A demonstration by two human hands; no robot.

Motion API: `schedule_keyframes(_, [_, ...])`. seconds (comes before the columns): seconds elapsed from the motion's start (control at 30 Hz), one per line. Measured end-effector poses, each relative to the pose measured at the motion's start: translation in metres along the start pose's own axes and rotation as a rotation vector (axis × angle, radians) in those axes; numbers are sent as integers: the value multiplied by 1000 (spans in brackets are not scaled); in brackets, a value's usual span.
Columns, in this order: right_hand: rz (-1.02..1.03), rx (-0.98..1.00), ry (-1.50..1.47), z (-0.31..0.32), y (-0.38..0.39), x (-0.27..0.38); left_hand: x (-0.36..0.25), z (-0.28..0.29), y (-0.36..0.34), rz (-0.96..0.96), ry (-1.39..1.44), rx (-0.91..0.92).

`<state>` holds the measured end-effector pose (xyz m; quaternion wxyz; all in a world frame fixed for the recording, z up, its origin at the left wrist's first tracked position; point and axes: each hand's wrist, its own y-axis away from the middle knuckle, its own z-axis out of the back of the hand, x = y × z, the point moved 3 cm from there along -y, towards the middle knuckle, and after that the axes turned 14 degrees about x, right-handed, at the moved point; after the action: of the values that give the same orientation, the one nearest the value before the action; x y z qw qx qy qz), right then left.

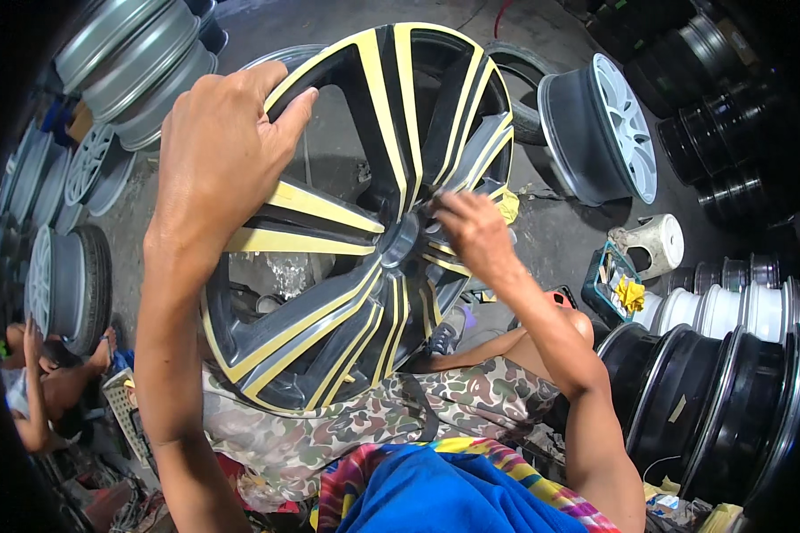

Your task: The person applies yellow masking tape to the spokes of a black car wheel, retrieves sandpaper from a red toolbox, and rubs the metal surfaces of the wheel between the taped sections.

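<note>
My left hand [218, 151] grips the rim's upper left edge, fingers curled over it, steadying the wheel [364, 222] upright on my lap. My right hand [471, 226] pinches at yellow tape [316, 209] near the hub [400, 242]; this looks like masking or peeling work. Next calls for a slow, even pull.

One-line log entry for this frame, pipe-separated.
left hand: grips rim of masked alloy wheel | right hand: fingertips on yellow masking tape near hub | wheel: upright on lap
</note>
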<state>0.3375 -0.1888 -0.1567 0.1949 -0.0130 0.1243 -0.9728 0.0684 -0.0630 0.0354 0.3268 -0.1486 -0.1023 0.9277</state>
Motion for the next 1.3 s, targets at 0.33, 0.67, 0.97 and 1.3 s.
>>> schedule_keyframes(0.33, [-78, 50, 21, -2, -1, 12, -5, 3, -1, 65, -23, 40])
schedule_keyframes(0.67, [-147, -52, -87, -4, 0, -20, 0, 5, -2, 25, -5, 11])
schedule_keyframes(0.97, [-150, -152, -154, -15, 13, -31, -5, 4, 4, 80, 57, 67])
schedule_keyframes(1.3, [-205, -229, -137, -9, 8, -37, -2, 5, 3, -4, 41, -18])
